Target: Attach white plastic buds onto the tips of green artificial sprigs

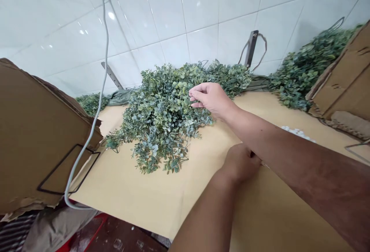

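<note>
Greenery (pixel 164 109) lies heaped on the tabletop (pixel 138 194); your right hand (pixel 209 96) hovers at it, fingertips together; your right forearm (pixel 277 144) partly hides your left hand (pixel 241 163), whose grip I cannot tell.

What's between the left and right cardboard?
In the head view, the table, with leafy greenery and small white pieces on it, and your left hand and right hand.

Room before foliage (pixel 164 105), unclear behind right forearm (pixel 277 148)
</note>
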The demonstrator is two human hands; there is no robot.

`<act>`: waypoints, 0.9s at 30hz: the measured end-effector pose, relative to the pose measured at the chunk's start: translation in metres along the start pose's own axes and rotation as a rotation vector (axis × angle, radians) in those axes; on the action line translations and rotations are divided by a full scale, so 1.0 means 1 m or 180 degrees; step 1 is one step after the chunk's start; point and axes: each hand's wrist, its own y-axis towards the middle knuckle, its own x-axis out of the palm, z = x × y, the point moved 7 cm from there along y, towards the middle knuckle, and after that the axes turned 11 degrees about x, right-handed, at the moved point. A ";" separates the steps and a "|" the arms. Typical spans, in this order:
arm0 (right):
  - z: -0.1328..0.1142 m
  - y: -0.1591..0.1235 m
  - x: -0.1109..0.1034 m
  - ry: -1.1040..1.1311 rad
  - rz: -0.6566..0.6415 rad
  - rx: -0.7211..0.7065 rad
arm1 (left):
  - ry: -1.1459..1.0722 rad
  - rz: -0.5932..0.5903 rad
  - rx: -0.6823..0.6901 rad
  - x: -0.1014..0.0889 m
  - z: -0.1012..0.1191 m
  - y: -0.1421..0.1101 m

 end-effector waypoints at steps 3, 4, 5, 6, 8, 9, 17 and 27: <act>-0.003 -0.013 -0.017 0.0432 0.0202 0.0253 | 0.0067 -0.0057 -0.0093 0.000 0.000 0.003; -0.004 -0.021 -0.023 0.0482 0.0202 0.0298 | -0.0090 0.0016 -0.0139 -0.001 -0.001 0.004; -0.003 -0.031 -0.032 0.0514 0.0223 0.0338 | -0.0312 0.0114 -0.0194 -0.002 -0.003 0.006; -0.001 -0.042 -0.042 0.0525 0.0267 0.0393 | -0.0570 0.0226 -0.0251 -0.003 -0.004 0.006; 0.009 -0.067 -0.069 0.0563 0.0443 0.0551 | -0.1087 0.0435 -0.0311 -0.006 -0.006 0.008; 0.016 -0.080 -0.084 0.0604 0.0560 0.0660 | -0.1315 0.0494 -0.0291 -0.007 -0.005 0.008; 0.071 -0.157 -0.161 0.0870 0.0871 0.1317 | -0.2499 -0.0120 -0.0206 0.004 0.018 0.003; 0.084 -0.144 -0.153 -0.0615 0.0161 0.0805 | -0.2086 0.0460 -0.0480 -0.002 0.007 0.001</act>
